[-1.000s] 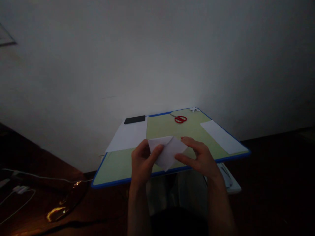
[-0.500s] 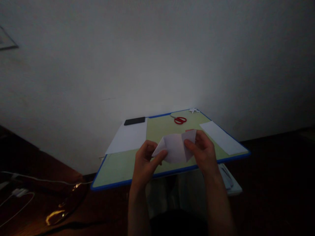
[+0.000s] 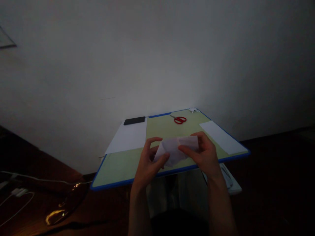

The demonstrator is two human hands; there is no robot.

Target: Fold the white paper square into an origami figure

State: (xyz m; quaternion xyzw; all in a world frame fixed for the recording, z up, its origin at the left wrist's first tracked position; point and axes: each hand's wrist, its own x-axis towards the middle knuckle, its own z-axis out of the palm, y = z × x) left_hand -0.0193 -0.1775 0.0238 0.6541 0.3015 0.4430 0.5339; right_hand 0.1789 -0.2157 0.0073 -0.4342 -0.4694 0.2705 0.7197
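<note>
A folded piece of white paper [image 3: 173, 151] is held up between my two hands, above the near edge of the table. My left hand [image 3: 150, 161] grips its left side, thumb in front and fingers behind. On the right, my right hand [image 3: 203, 153] pinches the paper with its thumb pressed on the front near the middle fold. The fingers behind the paper are partly hidden. Beyond the paper, red-handled scissors [image 3: 180, 120] lie on the table.
The pale green table [image 3: 118, 168] has a blue rim and stands against a wall. A white sheet [image 3: 130, 136] lies at left under a dark flat object [image 3: 134, 120]. A paper strip [image 3: 222, 137] lies at right, and folded paper pieces [image 3: 194, 110] sit in the far corner.
My right thumb has moved left along the paper towards its middle. The right part of the paper now lies flatter, and its outline is lower and wider. The scissors have stayed put.
</note>
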